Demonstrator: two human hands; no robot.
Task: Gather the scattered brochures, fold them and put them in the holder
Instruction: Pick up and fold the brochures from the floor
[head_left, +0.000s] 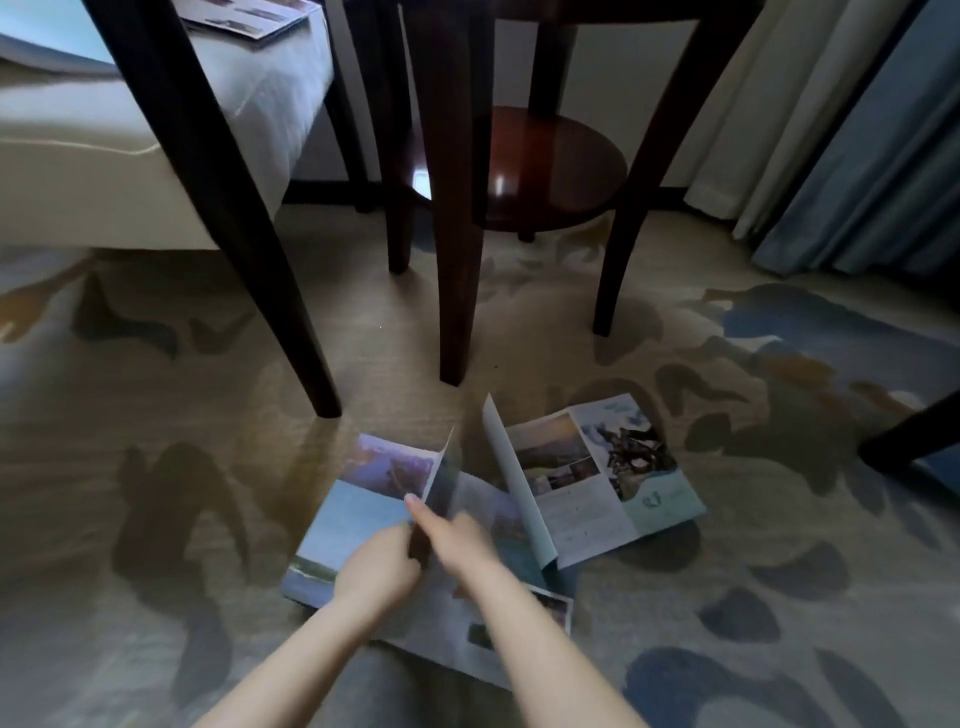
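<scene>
Both the left hand (379, 567) and the right hand (460, 538) pinch the raised flap of the near brochure (349, 522)

Two brochures (363, 525) (608, 483) before table (550, 171)

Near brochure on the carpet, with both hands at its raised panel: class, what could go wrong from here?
The second brochure, its flap standing up, seems to overlap the near brochure; folding may drag or crease it.
The left hand and right hand meet at one spot on the raised panel, so the fold may run crooked on the carpet.
A third brochure lies up on the chair seat, easily missed.
</scene>
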